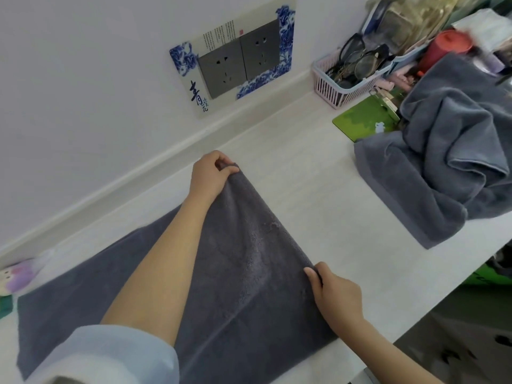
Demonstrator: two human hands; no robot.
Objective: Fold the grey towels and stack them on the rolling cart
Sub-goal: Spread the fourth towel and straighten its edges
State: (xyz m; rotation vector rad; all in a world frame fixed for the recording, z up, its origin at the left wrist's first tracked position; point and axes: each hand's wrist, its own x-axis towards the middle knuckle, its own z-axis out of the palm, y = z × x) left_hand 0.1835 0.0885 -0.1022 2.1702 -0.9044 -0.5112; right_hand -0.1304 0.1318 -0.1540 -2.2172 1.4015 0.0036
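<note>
Your left hand [211,173] pinches the far corner of the dark grey towel [243,273], lifted just off the white worktop [318,195]. Your right hand [336,293] holds the near corner in a closed grip on the same edge. The rest of the towel lies flat toward your left. A heap of unfolded grey towels [448,151] sits at the right, beside a pink basket [346,81].

Head view, close, downward over counter [318,206]
</note>
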